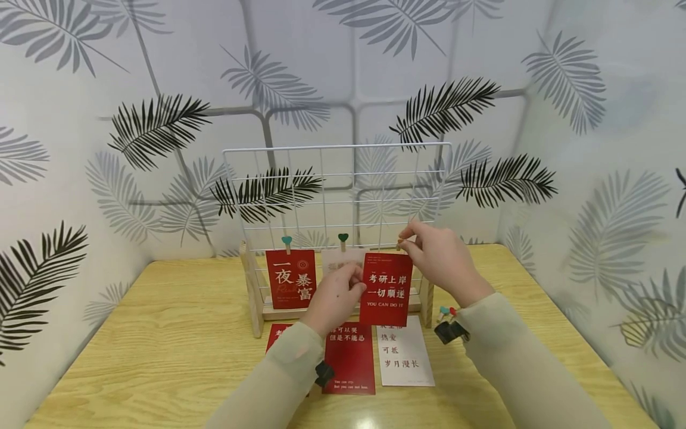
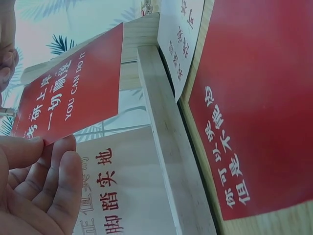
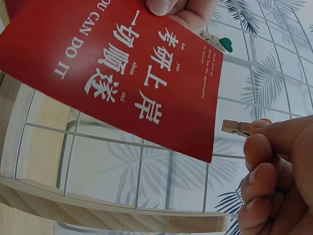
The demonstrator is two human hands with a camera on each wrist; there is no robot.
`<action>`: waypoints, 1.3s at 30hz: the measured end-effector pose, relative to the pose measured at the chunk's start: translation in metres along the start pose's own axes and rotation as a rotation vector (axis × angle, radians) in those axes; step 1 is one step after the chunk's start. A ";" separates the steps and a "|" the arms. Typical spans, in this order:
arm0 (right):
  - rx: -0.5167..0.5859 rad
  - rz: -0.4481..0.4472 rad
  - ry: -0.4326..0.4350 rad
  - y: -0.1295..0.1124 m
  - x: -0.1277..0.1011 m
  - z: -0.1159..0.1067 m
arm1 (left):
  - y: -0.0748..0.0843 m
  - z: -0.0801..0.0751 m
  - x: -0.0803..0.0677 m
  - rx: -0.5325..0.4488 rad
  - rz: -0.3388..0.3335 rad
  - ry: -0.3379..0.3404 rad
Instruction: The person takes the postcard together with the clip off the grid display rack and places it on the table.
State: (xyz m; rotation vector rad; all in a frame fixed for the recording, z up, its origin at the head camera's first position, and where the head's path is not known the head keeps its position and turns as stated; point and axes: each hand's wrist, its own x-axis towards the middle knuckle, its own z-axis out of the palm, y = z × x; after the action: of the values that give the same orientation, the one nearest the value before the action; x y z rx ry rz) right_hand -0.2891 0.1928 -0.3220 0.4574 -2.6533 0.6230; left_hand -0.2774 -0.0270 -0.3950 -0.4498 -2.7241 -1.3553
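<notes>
My left hand (image 1: 336,298) pinches a red card (image 1: 387,292) by its left edge, holding it upright in front of the white wire grid (image 1: 337,196). White characters and "YOU CAN DO IT" show on it. Near the card's top right corner, my right hand (image 1: 442,256) pinches a small wooden clothespin (image 3: 237,127) between thumb and fingers; the clip's tip stands just apart from the card's edge in the right wrist view. Behind the left hand a white card (image 2: 122,186) hangs on the grid from a clip with a green heart (image 1: 343,238). Further left hangs another red card (image 1: 291,280) under a teal heart clip (image 1: 286,242).
On the wooden table (image 1: 161,333) before the grid lie a red card (image 1: 349,363), a white card (image 1: 405,354) and a partly hidden red card (image 1: 276,333). Small clips (image 1: 445,311) lie beside the right wrist. A wooden base (image 1: 343,309) carries the grid.
</notes>
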 end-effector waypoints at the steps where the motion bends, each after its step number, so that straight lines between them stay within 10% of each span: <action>1: 0.003 -0.002 0.002 0.000 -0.001 -0.001 | 0.000 -0.001 -0.001 0.004 0.002 0.001; 39: 0.097 0.068 -0.001 0.031 -0.026 -0.006 | -0.012 -0.033 -0.025 0.001 0.007 -0.013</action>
State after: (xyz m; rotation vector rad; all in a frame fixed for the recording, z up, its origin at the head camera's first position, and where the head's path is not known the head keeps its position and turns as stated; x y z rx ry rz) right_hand -0.2768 0.2280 -0.3396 0.3956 -2.6575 0.7757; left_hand -0.2593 -0.0654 -0.3893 -0.4692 -2.7311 -1.3538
